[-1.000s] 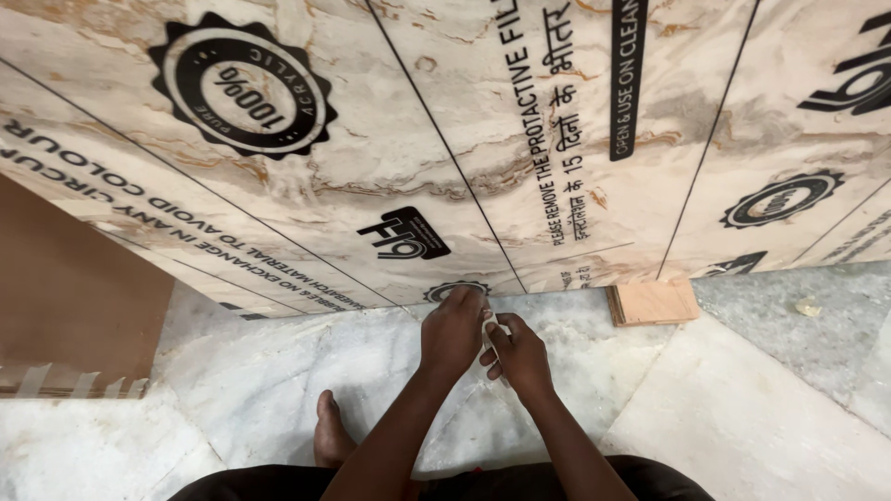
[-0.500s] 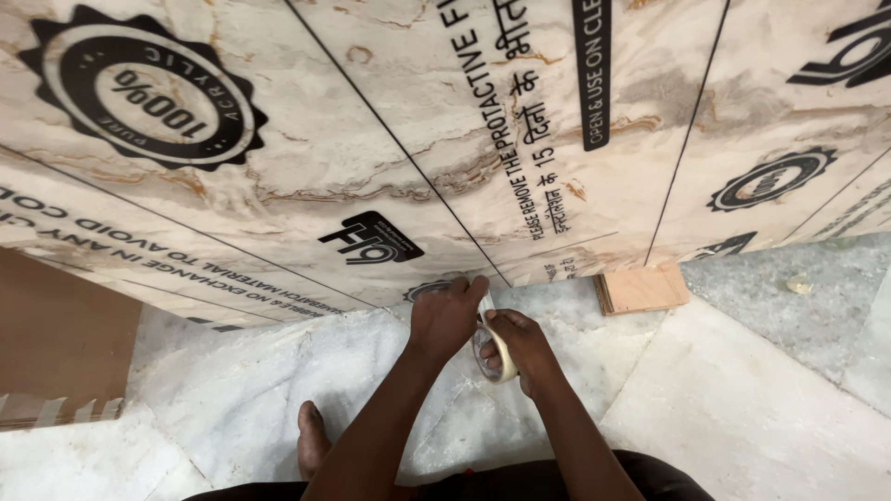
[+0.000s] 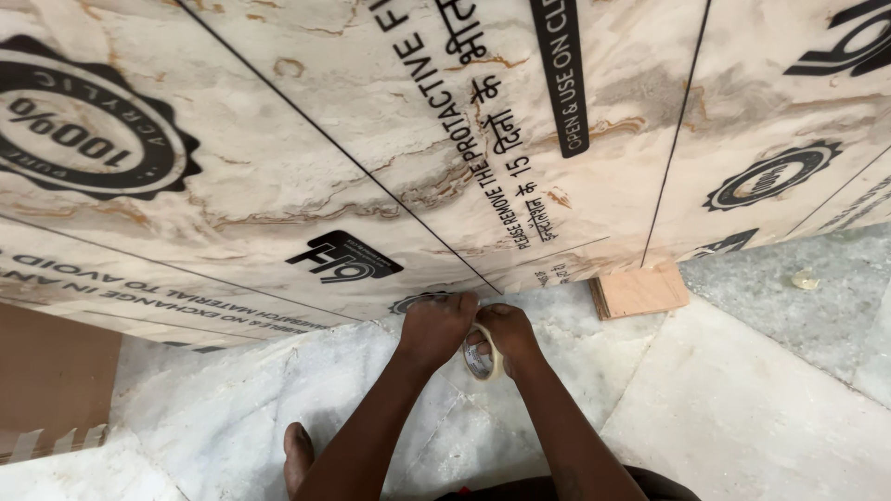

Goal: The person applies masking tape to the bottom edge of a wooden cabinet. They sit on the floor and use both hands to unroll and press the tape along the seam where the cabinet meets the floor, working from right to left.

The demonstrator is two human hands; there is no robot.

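Two hands — left hand (image 3: 436, 327), right hand (image 3: 506, 332) — pinch round tape roll (image 3: 482, 354).

Two bare forearms run up from the bottom edge, with no sleeves, watch or bands on the wrists. The left hand (image 3: 436, 327) and the right hand (image 3: 506, 332) are ungloved and ringless (as far as the knuckles facing the camera show). A bare foot (image 3: 298, 454), without sandal or sock, shows lower left. At the very bottom a strip of dark brown cloth garment (image 3: 650, 484) covers the lap; its cut cannot be told.
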